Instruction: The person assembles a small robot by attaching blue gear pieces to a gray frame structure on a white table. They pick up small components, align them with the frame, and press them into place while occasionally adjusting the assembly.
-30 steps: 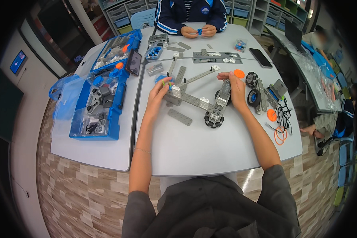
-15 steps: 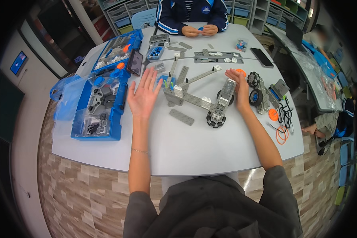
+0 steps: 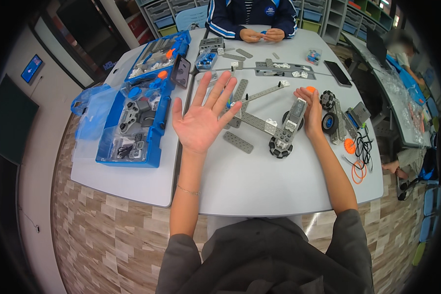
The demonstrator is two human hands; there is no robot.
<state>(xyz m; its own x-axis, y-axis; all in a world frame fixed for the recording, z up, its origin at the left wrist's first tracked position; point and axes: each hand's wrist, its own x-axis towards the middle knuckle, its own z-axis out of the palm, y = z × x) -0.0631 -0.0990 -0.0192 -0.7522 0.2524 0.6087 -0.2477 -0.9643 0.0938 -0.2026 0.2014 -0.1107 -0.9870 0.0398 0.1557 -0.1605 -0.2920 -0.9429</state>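
Note:
My left hand [image 3: 199, 121] is raised over the table, palm up with the fingers spread, holding nothing. It hides part of a grey frame of perforated plastic beams [image 3: 252, 120]. That frame joins a grey unit with a small screen [image 3: 295, 113], which has black wheels [image 3: 281, 148] at its base. Beside the unit's right side is my right hand [image 3: 312, 110], fingers stretched and slightly curved; whether it touches the unit I cannot tell. A loose grey perforated plate [image 3: 238, 142] lies flat in front of the frame.
A blue case [image 3: 154, 156] with a game controller [image 3: 128, 117] and parts stands at left, a phone [image 3: 181, 71] leaning there. At right are a wheeled grey assembly [image 3: 336, 128], black cables [image 3: 363, 145] and another phone [image 3: 338, 73]. Across the table, a person's hands [image 3: 262, 35] hold a small blue piece.
My left hand has risen and turned its palm more fully upward, fingers spread wider. My right hand stays beside the screen unit. The whole view has shifted slightly.

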